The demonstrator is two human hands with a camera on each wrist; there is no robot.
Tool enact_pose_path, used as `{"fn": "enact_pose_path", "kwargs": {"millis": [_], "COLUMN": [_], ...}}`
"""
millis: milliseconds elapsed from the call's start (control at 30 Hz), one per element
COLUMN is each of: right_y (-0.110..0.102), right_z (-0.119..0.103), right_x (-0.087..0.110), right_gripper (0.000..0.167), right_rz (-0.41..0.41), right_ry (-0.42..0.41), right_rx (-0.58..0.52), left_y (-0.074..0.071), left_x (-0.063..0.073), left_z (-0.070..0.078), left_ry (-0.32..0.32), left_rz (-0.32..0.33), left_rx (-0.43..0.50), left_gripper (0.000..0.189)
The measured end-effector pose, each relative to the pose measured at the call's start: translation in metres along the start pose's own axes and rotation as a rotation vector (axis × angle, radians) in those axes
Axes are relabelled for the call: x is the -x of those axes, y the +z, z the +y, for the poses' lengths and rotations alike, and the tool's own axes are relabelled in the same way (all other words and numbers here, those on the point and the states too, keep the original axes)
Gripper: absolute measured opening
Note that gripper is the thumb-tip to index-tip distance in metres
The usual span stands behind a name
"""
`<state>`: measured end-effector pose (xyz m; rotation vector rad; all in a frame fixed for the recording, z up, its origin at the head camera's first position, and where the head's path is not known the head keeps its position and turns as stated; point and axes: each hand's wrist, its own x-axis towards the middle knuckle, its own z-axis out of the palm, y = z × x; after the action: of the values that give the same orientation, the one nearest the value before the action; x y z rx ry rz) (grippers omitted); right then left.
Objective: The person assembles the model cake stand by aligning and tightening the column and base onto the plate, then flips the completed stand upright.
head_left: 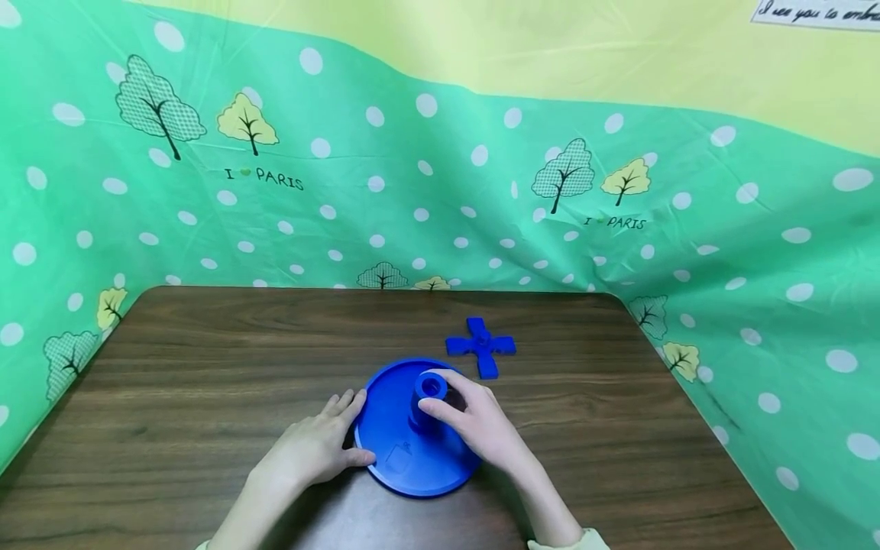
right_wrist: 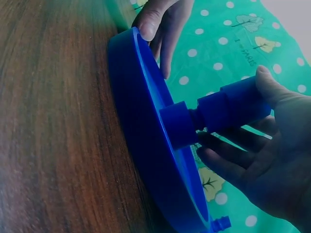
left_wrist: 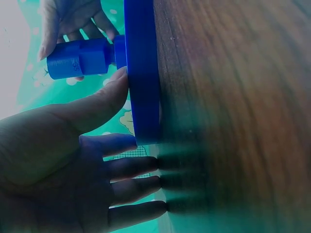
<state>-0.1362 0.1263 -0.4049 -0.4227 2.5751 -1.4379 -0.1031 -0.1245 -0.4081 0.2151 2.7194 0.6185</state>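
A round blue plate (head_left: 385, 428) with a raised rim lies flat on the table. A short boss (right_wrist: 177, 125) stands up from its middle. Above that, a narrow neck joins a stepped blue cylinder (left_wrist: 80, 59) with a hole in its top. My right hand (head_left: 481, 420) grips this cylinder between thumb and fingers. At the plate's left edge is my left hand (head_left: 319, 447), its thumb on the rim and its straight fingers spread along the side, their tips down at the table. Beyond the plate lies a blue cross-shaped piece (head_left: 483, 345), touched by neither hand.
The brown wood-grain table (head_left: 206, 367) has rounded far corners. A green and yellow cloth (head_left: 412, 191) with dots and trees hangs behind it and along both sides. Part of a paper with handwriting (head_left: 818, 13) shows at the top right.
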Motion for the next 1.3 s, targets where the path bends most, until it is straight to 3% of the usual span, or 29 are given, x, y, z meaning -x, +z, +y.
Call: {"fn": "enact_pose_path", "kwargs": {"millis": [367, 767, 1100, 1300], "right_y": [0.003, -0.003, -0.012, -0.007], "right_z": [0.000, 0.003, 0.004, 0.003], "right_x": [-0.001, 0.001, 0.000, 0.000], "right_gripper": [0.048, 0.049, 0.042, 0.036], "right_rz": [0.011, -0.022, -0.111, -0.051], "right_ry": [0.006, -0.082, -0.132, -0.115], "right_rx": [0.015, -0.009, -0.074, -0.029], "left_y": [0.001, 0.002, 0.002, 0.003], "left_x": [0.000, -0.002, -0.002, -0.002], "left_z": [-0.001, -0.002, -0.003, -0.004], "left_ry": [-0.006, -0.006, 0.000, 0.008], "left_rz": [-0.002, 0.003, 0.003, 0.002], "left_rx": [0.000, -0.002, 0.003, 0.005], "left_gripper": [0.093, 0.093, 0.093, 0.092]}}
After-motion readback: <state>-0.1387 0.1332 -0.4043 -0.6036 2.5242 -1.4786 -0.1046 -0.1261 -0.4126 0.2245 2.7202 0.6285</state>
